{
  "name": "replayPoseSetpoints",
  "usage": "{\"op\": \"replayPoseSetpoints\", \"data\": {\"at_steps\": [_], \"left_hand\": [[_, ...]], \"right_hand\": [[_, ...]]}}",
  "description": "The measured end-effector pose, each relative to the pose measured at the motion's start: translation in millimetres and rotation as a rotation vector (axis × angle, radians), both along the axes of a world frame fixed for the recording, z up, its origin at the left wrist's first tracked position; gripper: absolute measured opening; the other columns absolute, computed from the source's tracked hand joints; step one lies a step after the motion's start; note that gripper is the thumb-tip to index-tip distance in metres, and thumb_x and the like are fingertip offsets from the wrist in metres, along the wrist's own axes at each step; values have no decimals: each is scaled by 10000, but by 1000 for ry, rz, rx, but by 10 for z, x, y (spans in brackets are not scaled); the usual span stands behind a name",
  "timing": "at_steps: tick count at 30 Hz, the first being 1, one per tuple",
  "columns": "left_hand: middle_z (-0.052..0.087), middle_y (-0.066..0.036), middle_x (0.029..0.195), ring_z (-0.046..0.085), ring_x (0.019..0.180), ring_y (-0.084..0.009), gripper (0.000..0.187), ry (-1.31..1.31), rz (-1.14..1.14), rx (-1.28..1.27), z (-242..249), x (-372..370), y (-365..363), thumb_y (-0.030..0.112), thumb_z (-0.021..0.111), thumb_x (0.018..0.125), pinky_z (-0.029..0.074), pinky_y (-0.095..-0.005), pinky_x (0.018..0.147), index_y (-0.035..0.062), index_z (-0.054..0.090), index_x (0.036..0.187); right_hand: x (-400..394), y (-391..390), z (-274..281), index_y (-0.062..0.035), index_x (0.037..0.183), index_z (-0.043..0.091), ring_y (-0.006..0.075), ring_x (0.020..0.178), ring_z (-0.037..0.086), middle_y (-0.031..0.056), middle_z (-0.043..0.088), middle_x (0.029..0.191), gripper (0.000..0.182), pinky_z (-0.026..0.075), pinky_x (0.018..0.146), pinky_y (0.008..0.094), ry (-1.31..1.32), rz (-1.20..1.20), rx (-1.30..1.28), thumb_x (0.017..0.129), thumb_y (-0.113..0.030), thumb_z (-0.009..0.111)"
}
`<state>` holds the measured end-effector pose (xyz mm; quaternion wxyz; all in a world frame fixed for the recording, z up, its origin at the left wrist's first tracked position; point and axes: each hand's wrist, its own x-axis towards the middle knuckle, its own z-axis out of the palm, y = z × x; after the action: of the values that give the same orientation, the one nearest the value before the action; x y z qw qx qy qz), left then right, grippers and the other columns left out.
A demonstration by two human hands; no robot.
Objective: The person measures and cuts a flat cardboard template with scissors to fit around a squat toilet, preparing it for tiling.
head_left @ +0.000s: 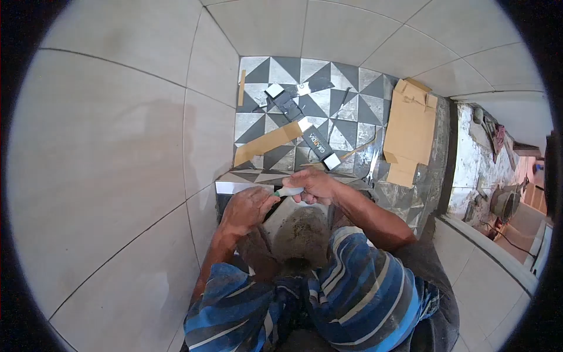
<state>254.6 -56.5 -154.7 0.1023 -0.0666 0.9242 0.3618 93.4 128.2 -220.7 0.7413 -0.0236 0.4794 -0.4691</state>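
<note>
Low in front of my body, my right hand (314, 185) is wrapped around a short pale handle-like piece (289, 191) with a green end. The green end points toward my left hand (249, 208), whose fingers are curled closed close beside it; what they grip is hidden. Just beyond and under the left hand is a dark box-like piece with a white edge (230, 187). A bucket-like container with a dirty, speckled inside (302, 230) lies between my knees, below both hands.
Black-and-white cardboard pieces (316, 144), a brown strip (267, 144) and a flattened brown carton (410, 123) lie on the patterned floor tiles (252, 126). Tiled walls (129, 158) stand left and ahead. At right, a doorway sill (487, 249) borders a cluttered area with a bucket (503, 202).
</note>
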Motion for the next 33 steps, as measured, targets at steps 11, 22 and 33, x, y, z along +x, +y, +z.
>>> {"op": "replayPoseSetpoints", "data": {"at_steps": [11, 22, 33], "left_hand": [[622, -198, 806, 616, 781, -409, 200, 100, -176, -222, -365, 74, -44, 195, 609, 968, 475, -507, 691, 21, 635, 872], [607, -246, 743, 619, 700, -431, 306, -23, 28, -345, -814, -430, -658, 233, 585, 978, 438, -551, 643, -23, 559, 812], [711, -203, 939, 689, 889, -425, 263, -354, 26, -922, -2380, -449, -1196, 267, 593, 966, 548, -526, 720, 29, 642, 1066]], "right_hand": [[94, 20, -266, -74, 1092, 713, 87, 505, 543, 53, 668, 744, 337, 392, 409, 253, -83, -114, -59, 949, -374, 658], [-872, 1614, -1667, -62, 1150, 711, 359, 1152, 648, 193, 663, 1205, 523, 526, 973, 480, 1048, 23, 706, 916, -515, 594], [-730, 2123, -1694, -122, 1281, 698, 373, 1367, 471, 199, 424, 1514, 405, 472, 1088, 458, 940, 324, 905, 898, -239, 632]]}}
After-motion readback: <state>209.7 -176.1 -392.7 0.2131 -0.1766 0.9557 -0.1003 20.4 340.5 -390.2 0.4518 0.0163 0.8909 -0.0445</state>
